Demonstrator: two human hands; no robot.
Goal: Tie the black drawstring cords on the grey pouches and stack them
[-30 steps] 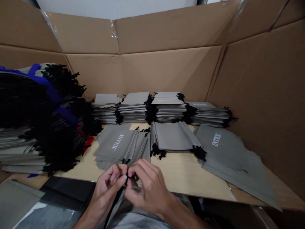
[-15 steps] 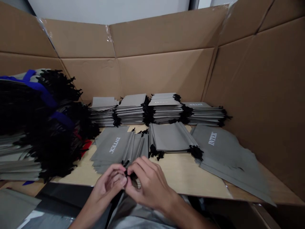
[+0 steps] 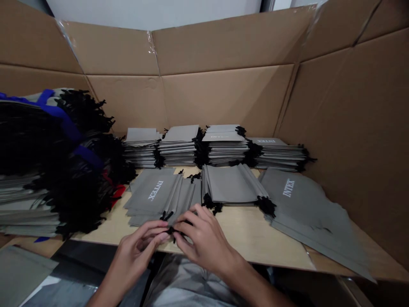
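From here I see a cardboard carton (image 3: 223, 47) with its walls standing around a pale wooden counter (image 3: 249, 238). Four stacks of gray INTEX drawstring pouches (image 3: 179, 147) line the far side, three looser piles (image 3: 231, 183) lie nearer, and a tall heap of black-corded pouches (image 3: 64, 192) with a blue strap (image 3: 60, 121) sits left. At the near edge, the left hand (image 3: 136, 256) and right hand (image 3: 204, 243) press close together, both pinching a black drawstring (image 3: 171, 230) just before the leftmost near pile.
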